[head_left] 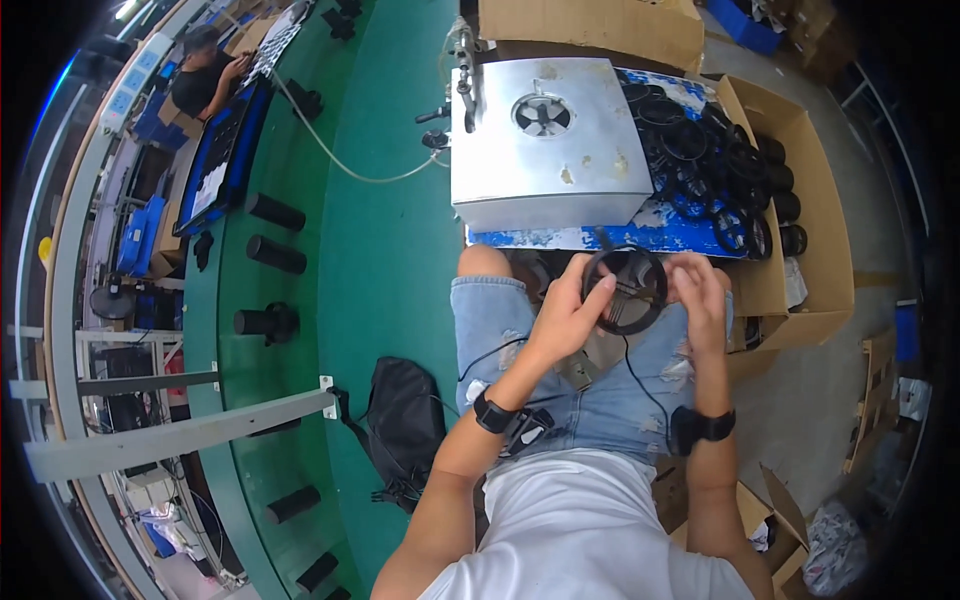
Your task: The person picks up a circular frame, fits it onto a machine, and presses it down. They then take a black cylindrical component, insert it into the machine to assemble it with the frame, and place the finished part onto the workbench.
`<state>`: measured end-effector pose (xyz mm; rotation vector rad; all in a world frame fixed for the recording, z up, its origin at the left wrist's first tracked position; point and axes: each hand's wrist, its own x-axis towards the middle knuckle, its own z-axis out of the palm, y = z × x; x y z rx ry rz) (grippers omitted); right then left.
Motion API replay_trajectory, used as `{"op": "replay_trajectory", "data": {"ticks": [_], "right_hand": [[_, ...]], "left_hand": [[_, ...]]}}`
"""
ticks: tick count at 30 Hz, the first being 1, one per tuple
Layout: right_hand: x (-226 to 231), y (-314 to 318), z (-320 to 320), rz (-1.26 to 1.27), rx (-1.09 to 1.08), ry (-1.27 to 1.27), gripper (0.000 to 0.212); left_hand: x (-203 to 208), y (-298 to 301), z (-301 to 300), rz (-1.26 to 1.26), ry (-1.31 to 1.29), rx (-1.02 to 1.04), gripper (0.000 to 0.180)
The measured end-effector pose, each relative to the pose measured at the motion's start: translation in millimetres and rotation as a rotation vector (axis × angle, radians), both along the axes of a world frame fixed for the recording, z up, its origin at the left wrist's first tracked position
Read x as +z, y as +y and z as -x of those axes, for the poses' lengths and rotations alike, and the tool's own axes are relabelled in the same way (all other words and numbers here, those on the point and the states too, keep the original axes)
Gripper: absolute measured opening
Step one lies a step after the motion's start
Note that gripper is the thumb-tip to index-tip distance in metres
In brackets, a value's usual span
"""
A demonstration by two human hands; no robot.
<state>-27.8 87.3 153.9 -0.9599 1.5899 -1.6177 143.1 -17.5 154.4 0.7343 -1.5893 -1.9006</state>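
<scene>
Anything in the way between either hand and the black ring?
Nothing visible. The left hand has its grip on the black ring, thumb over its left side. The right hand is at the ring's right edge, with no object seen between; whether its fingertips touch, I can't tell.

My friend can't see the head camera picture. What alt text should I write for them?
A seated person holds a round black part in the left hand, with the right hand by its other side. Ahead, a silver box stands beside a pile of black parts, with a cardboard box farther right.
</scene>
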Motion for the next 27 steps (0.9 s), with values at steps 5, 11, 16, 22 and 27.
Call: {"op": "replay_trajectory", "data": {"ticks": [5,11,16,22,27], "right_hand": [[15,-32,-17,-0.174,0.294,-0.075,0.059],[15,-59,-30,-0.006,0.338,-0.167,0.059],[11,-82,-23,-0.123,0.331,-0.113,0.046],[15,-132,-13,-0.063,0.185,0.273,0.038],[13,-217,18,-0.056,0.125,0.553,0.045]], "left_hand": [[5,-21,-3,0.019,-0.023,0.072,0.022],[-24,-30,-1,0.22,0.051,0.329,0.022],[-23,-49,2,0.068,0.084,0.218,0.023],[-13,-105,23,0.313,-0.064,0.24,0.047],[-18,-172,62,0.83,-0.07,0.564,0.044]]}}
